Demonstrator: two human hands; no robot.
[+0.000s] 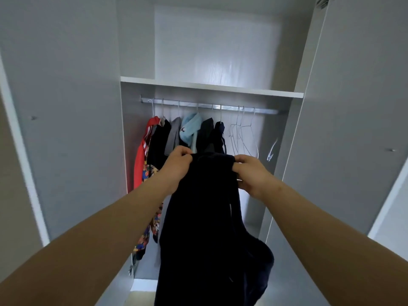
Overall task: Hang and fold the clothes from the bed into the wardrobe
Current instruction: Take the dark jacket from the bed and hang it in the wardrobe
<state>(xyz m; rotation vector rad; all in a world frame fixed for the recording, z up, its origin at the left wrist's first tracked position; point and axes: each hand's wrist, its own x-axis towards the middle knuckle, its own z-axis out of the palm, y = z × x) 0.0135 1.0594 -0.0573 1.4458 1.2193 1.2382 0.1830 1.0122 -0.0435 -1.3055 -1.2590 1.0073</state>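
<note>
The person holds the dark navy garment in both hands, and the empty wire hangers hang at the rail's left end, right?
Not quite: the head view shows the empty wire hangers toward the right of the metal rail. The left hand and right hand do both grip the dark navy garment.

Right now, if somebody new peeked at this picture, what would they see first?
First, the big dark garment in the middle, held up by its top edge by the left hand and the right hand in front of the open wardrobe. Behind it, a red jacket at the left end of the rail and a light blue hoodie stand out among darker clothes. Bare wire hangers hang to the right.
</note>
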